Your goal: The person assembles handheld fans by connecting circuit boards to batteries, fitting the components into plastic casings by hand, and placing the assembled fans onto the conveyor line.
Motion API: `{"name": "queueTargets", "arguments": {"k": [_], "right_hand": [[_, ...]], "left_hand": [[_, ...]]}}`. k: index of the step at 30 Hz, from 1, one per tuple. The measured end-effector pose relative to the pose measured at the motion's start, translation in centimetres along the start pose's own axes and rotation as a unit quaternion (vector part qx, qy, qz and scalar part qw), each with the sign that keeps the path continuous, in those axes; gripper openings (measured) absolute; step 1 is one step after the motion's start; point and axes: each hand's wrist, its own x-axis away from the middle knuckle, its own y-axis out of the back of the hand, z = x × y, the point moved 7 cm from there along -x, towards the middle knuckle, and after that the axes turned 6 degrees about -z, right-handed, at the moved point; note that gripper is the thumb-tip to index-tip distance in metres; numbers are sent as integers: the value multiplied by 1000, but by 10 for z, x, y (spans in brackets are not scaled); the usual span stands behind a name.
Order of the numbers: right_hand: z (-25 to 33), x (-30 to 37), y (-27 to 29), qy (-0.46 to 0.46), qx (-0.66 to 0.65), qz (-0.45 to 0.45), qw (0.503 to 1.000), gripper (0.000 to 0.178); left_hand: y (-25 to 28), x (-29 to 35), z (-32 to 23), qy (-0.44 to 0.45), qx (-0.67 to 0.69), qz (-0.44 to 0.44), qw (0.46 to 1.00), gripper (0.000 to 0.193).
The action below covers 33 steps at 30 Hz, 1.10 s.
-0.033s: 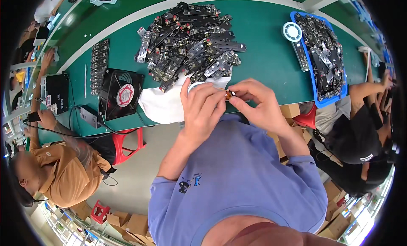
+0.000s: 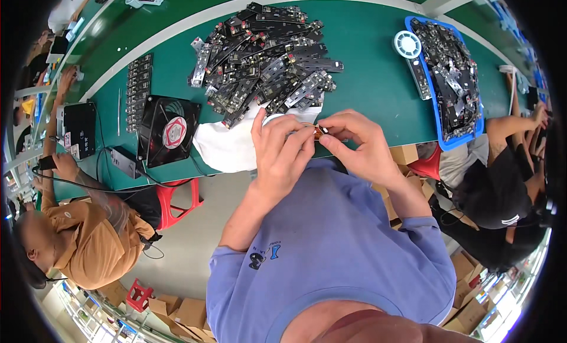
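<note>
The small orange part (image 2: 319, 132), likely fragile and light, wants edge-holding: right hand (image 2: 358, 141) pinching at three o'clock, left hand (image 2: 282, 147) grip unclear.

Periwinkle short-sleeved shirt (image 2: 354, 236), chest print (image 2: 256, 261)

Small orange-brown part (image 2: 319, 134) with dark and whitish bits, partly hidden, pinched in the right hand (image 2: 359, 143), just beside the left hand (image 2: 282, 147)

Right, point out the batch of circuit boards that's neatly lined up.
The small left-hand batch, just beyond the black fan: its boards lie in an orderly column, whereas the central heap and the boards in the blue tray are jumbled.
</note>
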Motion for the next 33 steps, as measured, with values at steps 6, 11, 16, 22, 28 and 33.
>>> {"name": "queueTargets", "arguments": {"k": [6,11,16,22,28,33], "right_hand": [[4,-2,-3,10,18,3,1000,25],[6,1,-2,21,41,13,999,25],[10,-1,-2,23,56,17,998,25],[15,-1,0,95,127,-23,987,24],[19,2,-5,222,192,-12,956,22],[15,10,-17,310,227,-54,922,23]], "left_hand": [[2,3,3,2,9,-23,1000,30],[2,4,2,-28,-2,-17,999,31],[1,0,0,-22,-11,-13,1000,30],[-1,-7,-3,-34,-31,-1,999,27],[-2,-6,-6,-26,-44,50,997,24],[2,1,-3,-29,-58,39,997,21]]}}
